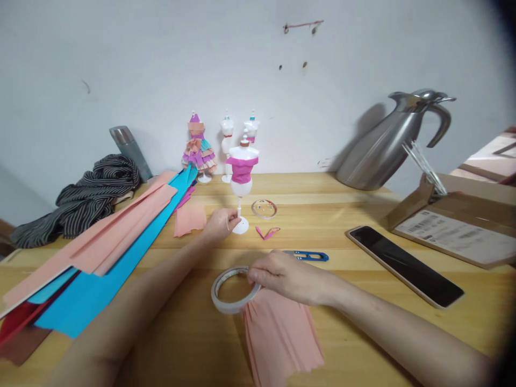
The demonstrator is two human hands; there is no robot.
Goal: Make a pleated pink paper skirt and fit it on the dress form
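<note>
My left hand (223, 222) is closed, fingertips pinched at the round white base of a small dress form (242, 171). That dress form stands upright with magenta crepe paper wrapped around its chest. My right hand (288, 277) is closed on the right edge of a roll of white tape (221, 305). Under the roll and this hand lies a gathered piece of peach crepe paper (282, 336); whether my fingers also hold it I cannot tell. Blue thread snips (318, 256) lie just beyond my right hand, partly hidden by it. A magenta scrap (266, 233) rests beside the base.
Peach crepe strips (133, 231) and blue crepe paper (100, 290) spread across the left, near a striped cloth (92, 188). Behind stands a dressed form (197, 150). On the right are a phone (405, 266), a cardboard box (455, 220) and a metal jug (379, 145).
</note>
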